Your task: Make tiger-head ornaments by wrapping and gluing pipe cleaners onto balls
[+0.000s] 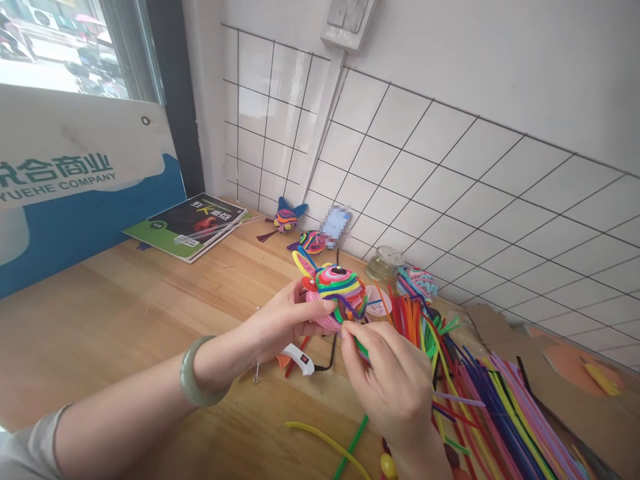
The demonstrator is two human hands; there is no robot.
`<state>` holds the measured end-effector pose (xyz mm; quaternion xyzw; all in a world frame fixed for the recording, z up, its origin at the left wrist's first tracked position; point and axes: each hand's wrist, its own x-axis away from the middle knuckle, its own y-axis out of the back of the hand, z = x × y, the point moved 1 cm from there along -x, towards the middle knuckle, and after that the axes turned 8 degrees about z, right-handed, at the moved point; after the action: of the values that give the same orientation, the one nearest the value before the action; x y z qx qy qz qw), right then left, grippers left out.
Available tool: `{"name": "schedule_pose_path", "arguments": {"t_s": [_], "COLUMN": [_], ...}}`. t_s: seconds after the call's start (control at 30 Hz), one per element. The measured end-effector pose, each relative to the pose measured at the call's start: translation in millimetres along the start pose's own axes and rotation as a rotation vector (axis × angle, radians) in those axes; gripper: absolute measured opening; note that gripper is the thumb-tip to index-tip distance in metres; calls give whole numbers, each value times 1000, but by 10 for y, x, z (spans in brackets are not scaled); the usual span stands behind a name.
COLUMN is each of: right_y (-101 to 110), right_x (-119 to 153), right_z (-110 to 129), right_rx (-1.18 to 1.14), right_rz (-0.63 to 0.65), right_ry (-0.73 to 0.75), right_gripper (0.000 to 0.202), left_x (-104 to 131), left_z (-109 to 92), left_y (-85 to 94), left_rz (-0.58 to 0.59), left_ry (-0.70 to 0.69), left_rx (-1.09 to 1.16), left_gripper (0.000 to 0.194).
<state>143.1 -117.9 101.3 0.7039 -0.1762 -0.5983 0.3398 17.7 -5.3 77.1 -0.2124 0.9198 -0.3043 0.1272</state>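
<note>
- Head view, 1 camera only: striped figure is up off the wooden tabletop, between the 2 hands, roughly mid-frame.
- Left hand: grasping the figure from its left side, thumb across the near face, other fingers mostly hidden behind/under it.
- Right hand: index finger and thumb bent in close together at the figure's lower edge; can't tell if they pinch a strand or only press the body. Other fingers curled in.
- Handling (judgement): very light; fuzzy stem covering, so soft on top, grippy, not slippery. Core looks rounded and probably firmer; hidden, can't confirm.
- Weak spots, probably: thin upright ears, which would bend, and the dark eye, which could come loose. Stripe ends might lift if rubbed.
- Best hold: broad rounded sides, thumb against fingers, light squeeze. Avoid ears and eye.
- Nearby: white corded tool on the table below the left hand; 1 yellow stem and 1 green stem crossing near the bottom edge; big stem bundle right of the right hand.
- Back by the wall: 2 similar striped figures, and.
</note>
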Motion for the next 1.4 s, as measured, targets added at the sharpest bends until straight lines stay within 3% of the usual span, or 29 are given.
{"name": "schedule_pose_path", "arguments": {"t_s": [0.4,0.63,0.87,1.07,1.4], "right_y": [5,82,108,105,158], "right_x": [-7,-12,16,34,-1], "right_z": [-13,-99,-178,-214,-248], "right_rx": [-53,-187,-181,-225,-337], "right_rz": [23,84,148,181,177], "right_ry": [-20,-56,-23,-82,-124], "right_gripper": [10,15,17,12,13], "left_x": [-14,-22,-35,-32,-31], "left_z": [10,37,19,1,-6], "left_y": [13,64,63,72,74], "left_rz": [-15,-54,-37,-31,-3], "left_ry": [-12,3,20,46,102], "left_rx": [-27,-87,-160,-181,-68], "left_gripper": [39,53,56,60,46]}}
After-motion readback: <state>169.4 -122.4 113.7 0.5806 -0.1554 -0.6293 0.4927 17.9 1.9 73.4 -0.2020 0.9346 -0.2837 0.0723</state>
